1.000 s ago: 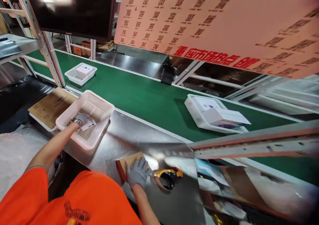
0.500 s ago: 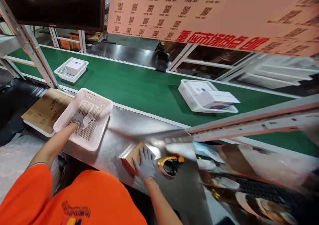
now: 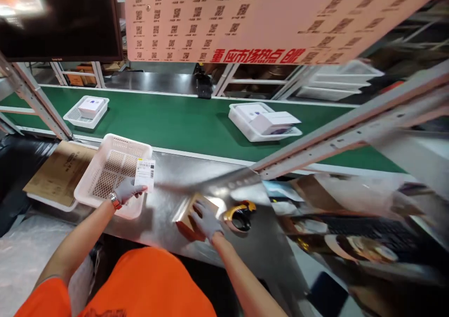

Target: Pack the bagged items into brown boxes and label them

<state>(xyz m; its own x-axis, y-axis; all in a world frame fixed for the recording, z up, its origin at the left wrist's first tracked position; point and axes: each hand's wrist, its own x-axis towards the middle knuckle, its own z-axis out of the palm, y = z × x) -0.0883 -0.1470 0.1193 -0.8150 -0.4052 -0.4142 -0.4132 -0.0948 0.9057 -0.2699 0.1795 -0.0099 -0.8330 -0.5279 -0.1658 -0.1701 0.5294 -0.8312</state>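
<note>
My left hand (image 3: pixel 128 190), in a grey glove with a watch at the wrist, pinches a white barcode label (image 3: pixel 145 174) just above the right rim of a white plastic mesh basket (image 3: pixel 130 144). The basket's lattice floor shows no other item. My right hand (image 3: pixel 206 221), also gloved, lies over a small cardboard parcel (image 3: pixel 191 219) on the steel table (image 3: pixel 168 176) and hides much of it. A yellow and black tape dispenser (image 3: pixel 241 216) sits just right of that hand.
Flat cardboard (image 3: pixel 59 174) lies left of the basket. Beyond the table runs a green conveyor belt (image 3: pixel 168 116) carrying two white crates (image 3: pixel 86 112) (image 3: pixel 245 130) with white boxes. A metal rail (image 3: pixel 343 125) crosses the right side, above a cluttered lower shelf.
My left hand has lifted the label out of the basket, up and toward the rim. My right hand stays on the parcel. The whole view has swung, with the scene sliding left.
</note>
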